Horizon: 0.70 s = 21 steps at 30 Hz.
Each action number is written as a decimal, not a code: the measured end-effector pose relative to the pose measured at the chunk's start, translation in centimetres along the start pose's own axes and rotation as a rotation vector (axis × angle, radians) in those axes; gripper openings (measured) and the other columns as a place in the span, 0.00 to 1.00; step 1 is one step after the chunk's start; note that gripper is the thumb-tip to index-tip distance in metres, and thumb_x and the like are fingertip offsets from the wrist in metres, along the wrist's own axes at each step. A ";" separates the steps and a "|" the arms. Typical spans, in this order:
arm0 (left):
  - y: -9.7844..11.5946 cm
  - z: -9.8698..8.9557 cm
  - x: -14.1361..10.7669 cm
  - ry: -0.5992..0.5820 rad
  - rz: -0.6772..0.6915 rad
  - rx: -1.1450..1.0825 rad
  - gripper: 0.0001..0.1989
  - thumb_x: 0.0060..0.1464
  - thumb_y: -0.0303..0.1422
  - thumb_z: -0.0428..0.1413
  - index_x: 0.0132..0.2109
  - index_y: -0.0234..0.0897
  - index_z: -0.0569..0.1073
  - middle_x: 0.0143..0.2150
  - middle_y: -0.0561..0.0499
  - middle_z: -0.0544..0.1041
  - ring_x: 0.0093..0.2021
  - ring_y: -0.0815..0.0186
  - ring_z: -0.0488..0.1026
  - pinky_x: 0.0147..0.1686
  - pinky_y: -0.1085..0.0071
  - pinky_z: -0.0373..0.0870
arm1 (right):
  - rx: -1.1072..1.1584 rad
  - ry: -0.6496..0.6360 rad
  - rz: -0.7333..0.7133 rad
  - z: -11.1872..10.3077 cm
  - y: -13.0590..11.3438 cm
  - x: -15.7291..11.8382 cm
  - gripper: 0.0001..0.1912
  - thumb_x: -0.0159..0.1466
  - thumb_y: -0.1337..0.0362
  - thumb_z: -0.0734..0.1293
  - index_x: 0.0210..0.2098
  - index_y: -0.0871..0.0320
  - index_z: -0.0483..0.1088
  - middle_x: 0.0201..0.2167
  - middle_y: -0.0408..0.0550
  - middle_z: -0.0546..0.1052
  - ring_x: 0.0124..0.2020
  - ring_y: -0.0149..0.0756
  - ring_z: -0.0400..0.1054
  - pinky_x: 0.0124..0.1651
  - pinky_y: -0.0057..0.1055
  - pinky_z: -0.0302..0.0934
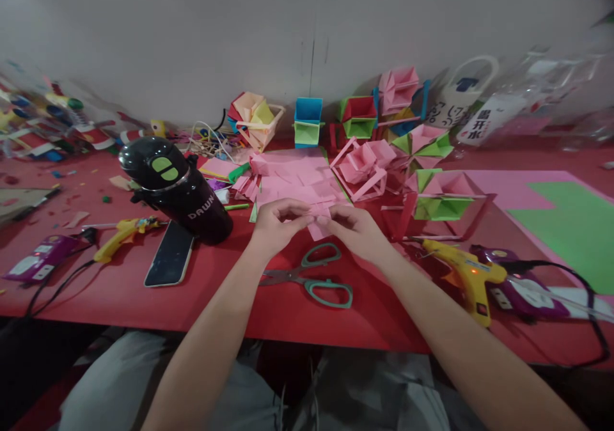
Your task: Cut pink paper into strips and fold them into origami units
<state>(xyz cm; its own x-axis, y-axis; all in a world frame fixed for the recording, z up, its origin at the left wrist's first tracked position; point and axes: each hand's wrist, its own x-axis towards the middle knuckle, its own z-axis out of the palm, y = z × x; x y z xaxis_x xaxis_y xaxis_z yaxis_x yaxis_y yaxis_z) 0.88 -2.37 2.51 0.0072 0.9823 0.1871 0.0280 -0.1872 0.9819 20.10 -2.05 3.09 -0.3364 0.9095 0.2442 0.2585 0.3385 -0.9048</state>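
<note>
Between both hands, at the centre of the head view, is a small piece of pink paper [317, 228]. My left hand [279, 226] pinches its left side with thumb and fingers. On its right side, my right hand [352, 227] grips it the same way, fingers bent. The two hands are close together, a little above the red table. Behind them lies a stack of pink paper sheets [297, 176]. Scissors with green handles [328, 294] rest on the table just below the hands, partly under my left wrist.
A black bottle [192, 204] and a phone [170, 254] are on the left, near a yellow glue gun [118, 239]. Another glue gun [472, 274], its light on, lies right of my right forearm. Folded paper shapes [359, 162] line the back. Green paper [570, 226] is far right.
</note>
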 end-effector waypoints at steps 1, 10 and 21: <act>0.0 0.0 0.0 -0.003 0.002 0.002 0.12 0.42 0.33 0.70 0.36 0.35 0.81 0.33 0.48 0.83 0.35 0.64 0.80 0.39 0.68 0.77 | 0.015 0.025 -0.019 0.1 0.0 0.0 0.16 0.64 0.51 0.69 0.27 0.57 0.72 0.23 0.42 0.70 0.27 0.31 0.62 0.32 0.30 0.59; -0.1 0.2 0.0 -0.017 0.010 0.012 0.12 0.42 0.34 0.71 0.35 0.36 0.81 0.34 0.48 0.83 0.35 0.63 0.80 0.39 0.67 0.77 | 0.006 0.154 -0.032 -0.1 0.3 -0.1 0.12 0.63 0.55 0.71 0.31 0.57 0.80 0.29 0.47 0.81 0.31 0.37 0.71 0.38 0.34 0.66; -0.2 0.3 -0.1 -0.092 -0.016 -0.017 0.11 0.44 0.35 0.70 0.34 0.36 0.81 0.33 0.48 0.83 0.34 0.65 0.78 0.38 0.68 0.75 | 0.073 0.225 -0.066 0.3 0.1 -0.2 0.07 0.60 0.59 0.73 0.32 0.55 0.82 0.31 0.47 0.83 0.33 0.39 0.75 0.41 0.35 0.69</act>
<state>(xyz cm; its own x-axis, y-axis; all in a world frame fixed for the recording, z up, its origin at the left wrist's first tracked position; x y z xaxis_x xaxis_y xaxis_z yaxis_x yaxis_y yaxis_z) 1.20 -2.43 2.26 0.0989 0.9806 0.1692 0.0114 -0.1711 0.9852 19.96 -2.30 2.86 -0.1384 0.9197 0.3674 0.1743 0.3878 -0.9051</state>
